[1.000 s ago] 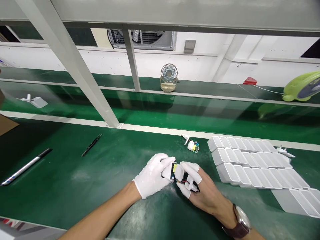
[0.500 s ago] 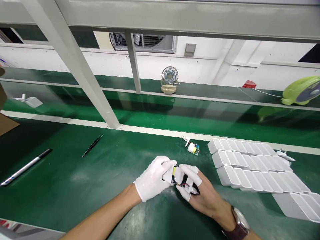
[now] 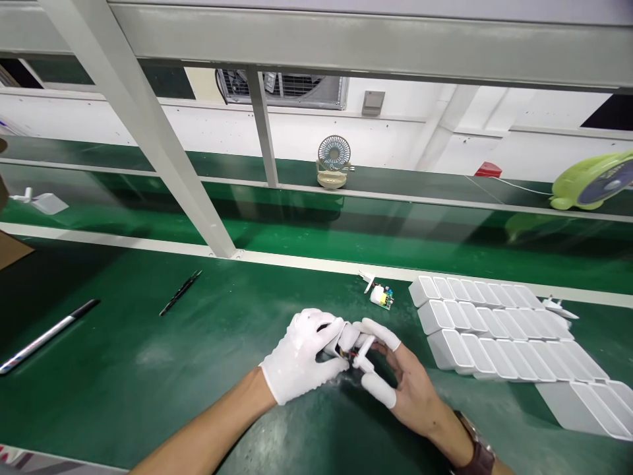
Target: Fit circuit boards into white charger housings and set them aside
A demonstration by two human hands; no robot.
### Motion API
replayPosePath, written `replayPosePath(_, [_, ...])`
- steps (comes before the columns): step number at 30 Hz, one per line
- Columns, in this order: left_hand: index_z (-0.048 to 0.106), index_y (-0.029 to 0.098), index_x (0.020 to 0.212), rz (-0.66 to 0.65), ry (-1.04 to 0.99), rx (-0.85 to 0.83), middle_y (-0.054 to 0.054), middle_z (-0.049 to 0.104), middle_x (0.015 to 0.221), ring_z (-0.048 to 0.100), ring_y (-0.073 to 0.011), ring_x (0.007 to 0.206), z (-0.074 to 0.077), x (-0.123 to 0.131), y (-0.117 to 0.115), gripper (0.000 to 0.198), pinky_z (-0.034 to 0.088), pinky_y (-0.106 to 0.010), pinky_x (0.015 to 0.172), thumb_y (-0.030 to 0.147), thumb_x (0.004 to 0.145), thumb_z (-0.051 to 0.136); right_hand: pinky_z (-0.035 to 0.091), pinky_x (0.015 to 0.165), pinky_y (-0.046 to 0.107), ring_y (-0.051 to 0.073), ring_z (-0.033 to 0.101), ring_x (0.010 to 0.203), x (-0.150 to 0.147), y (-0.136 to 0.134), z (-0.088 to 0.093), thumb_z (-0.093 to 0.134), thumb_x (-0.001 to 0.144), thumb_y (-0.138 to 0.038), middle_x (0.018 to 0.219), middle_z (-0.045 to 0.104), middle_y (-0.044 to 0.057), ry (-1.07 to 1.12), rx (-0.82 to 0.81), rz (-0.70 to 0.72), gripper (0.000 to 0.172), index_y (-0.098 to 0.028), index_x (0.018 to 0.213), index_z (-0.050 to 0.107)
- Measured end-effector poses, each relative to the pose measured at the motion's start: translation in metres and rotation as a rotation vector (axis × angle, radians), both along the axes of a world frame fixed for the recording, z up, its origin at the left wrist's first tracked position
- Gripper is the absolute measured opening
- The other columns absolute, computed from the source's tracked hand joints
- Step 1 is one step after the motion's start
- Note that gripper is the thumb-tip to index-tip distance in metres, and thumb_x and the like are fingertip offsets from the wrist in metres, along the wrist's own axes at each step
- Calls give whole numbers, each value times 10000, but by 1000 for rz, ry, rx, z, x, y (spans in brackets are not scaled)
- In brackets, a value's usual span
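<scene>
My left hand [image 3: 306, 356], in a white glove, is closed around a white plastic charger housing [image 3: 330, 348]. A circuit board with a white block [image 3: 349, 336] sits partly inside the housing's right end, how deep I cannot tell. Wires join it to a white plug end cap [image 3: 364, 356], which stands tilted just outside the housing. My right hand [image 3: 403, 376], with white finger cots, curls around the cap. Its index fingertip rests by the white block, while the thumb lies lower, near the cap. Fingers hide part of the board.
Another circuit board [image 3: 382, 296] with a plug cap lies ahead. Rows of white housings [image 3: 494, 323] stand at right, with a plug cap [image 3: 558, 307] behind. Tweezers [image 3: 180, 292] and a silver-black bar [image 3: 49, 335] lie left. A frame post [image 3: 163, 138] rises at the table's back edge.
The board has gone further into the housing, its yellow part now out of sight. My right thumb has moved away from the board, and the plug cap has turned more upright.
</scene>
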State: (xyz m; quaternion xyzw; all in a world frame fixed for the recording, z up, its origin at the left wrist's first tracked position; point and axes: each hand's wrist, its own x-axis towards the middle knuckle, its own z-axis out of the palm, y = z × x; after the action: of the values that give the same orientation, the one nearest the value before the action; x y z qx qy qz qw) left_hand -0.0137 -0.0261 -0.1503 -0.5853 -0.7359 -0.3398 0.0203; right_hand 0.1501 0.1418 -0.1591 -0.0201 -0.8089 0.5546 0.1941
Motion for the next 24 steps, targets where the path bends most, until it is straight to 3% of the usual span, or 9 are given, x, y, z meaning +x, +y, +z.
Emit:
replayPosePath(4, [571, 217, 1271, -13, -154, 43, -83, 663, 1146, 627, -229, 1047, 1, -6, -1, 436, 536, -398, 904, 175, 844, 648, 583, 947, 389, 193, 692, 1015, -3, 5, -3, 509, 1010, -271, 1178, 681, 86, 17, -135, -69, 429, -301, 1434, 451])
replayPosePath(7, [657, 223, 1136, 2, -397, -63, -61, 662, 1145, 645, -205, 1042, 6, -5, 0, 278, 538, -361, 915, 184, 864, 614, 562, 962, 386, 197, 669, 1040, -6, 7, -5, 544, 984, -196, 1140, 672, 75, 67, 58, -176, 321, -292, 1283, 605])
replayPosePath(9, [664, 240, 1131, 19, -543, -122, -36, 668, 1135, 655, -191, 1024, 11, -3, 1, 276, 534, -350, 925, 192, 863, 621, 536, 1006, 408, 220, 625, 1141, -8, 8, -6, 574, 955, -150, 1243, 617, 98, 135, 237, -171, 341, -277, 1267, 627])
replayPosePath(13, [503, 286, 1381, 49, -722, -72, -17, 661, 1190, 652, -194, 1040, 20, -1, 0, 650, 529, -355, 941, 202, 778, 731, 482, 1097, 463, 270, 501, 1333, -11, 5, -7, 595, 934, -116, 1452, 470, 152, 187, 479, -59, 509, -243, 1420, 515])
replayPosePath(14, [504, 288, 1382, 51, -743, -54, -17, 659, 1198, 651, -195, 1048, 22, -2, 0, 652, 525, -357, 950, 211, 778, 738, 482, 1101, 468, 275, 488, 1350, -11, 4, -8, 599, 933, -117, 1469, 454, 156, 191, 516, -38, 522, -240, 1431, 504])
replayPosePath(19, [654, 217, 1110, 60, -771, -24, -44, 689, 1088, 658, -204, 973, 27, -8, -3, 302, 536, -350, 885, 309, 830, 716, 536, 1055, 436, 257, 545, 1306, -14, 2, -14, 607, 934, -123, 1430, 499, 160, 246, 620, -17, 503, -236, 1416, 517])
replayPosePath(24, [630, 190, 1175, 69, -828, 19, -77, 698, 1080, 660, -209, 953, 23, -10, -2, 390, 547, -380, 882, 396, 852, 705, 546, 1049, 444, 265, 538, 1323, -17, 2, -21, 591, 954, -161, 1438, 504, 150, 244, 675, -33, 543, -259, 1470, 451])
